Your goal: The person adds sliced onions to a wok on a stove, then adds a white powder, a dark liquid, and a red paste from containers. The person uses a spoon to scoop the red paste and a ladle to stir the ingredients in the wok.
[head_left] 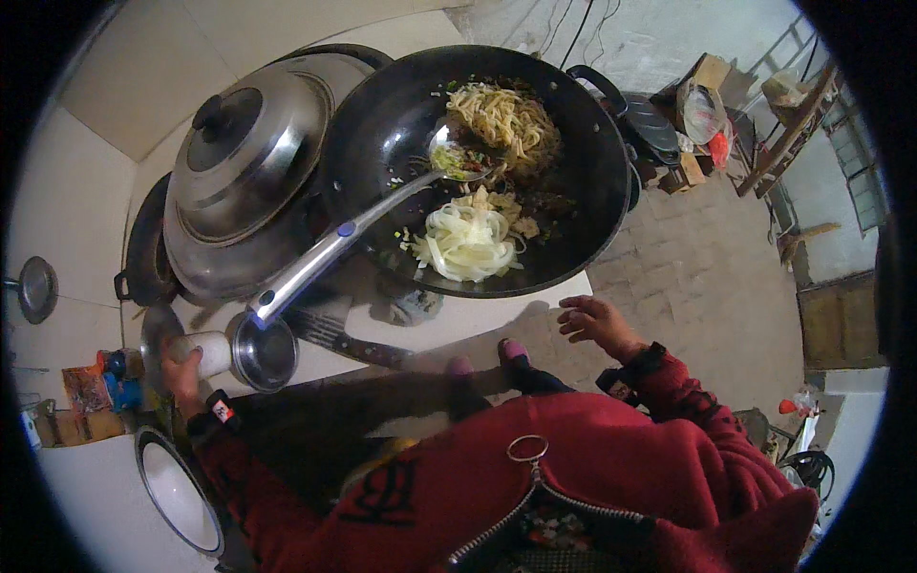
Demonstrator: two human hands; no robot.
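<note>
My left hand (183, 368) grips a small whitish cylindrical container (209, 352) at the counter's left, beside a small steel bowl (264, 351). My right hand (597, 325) hangs open below the wok's right side, holding nothing. A large black wok (382, 134) has brown noodles (506, 124) at the back and pale sliced strands (463, 239) at the front. A steel ladle (349, 229) rests across the wok, its bowl among green and red bits, its handle over the near-left rim. A steel spatula (373, 351) lies on the counter (506, 308) below the wok.
Stacked steel lids (258, 143) sit over black pans at the back left. A white-lined basin (181, 487) is low at the left, near a wall-hung steel dish (38, 286). Boxes and bags (702, 115) and a wooden frame (793, 124) stand at the back right on the tiled floor (716, 267).
</note>
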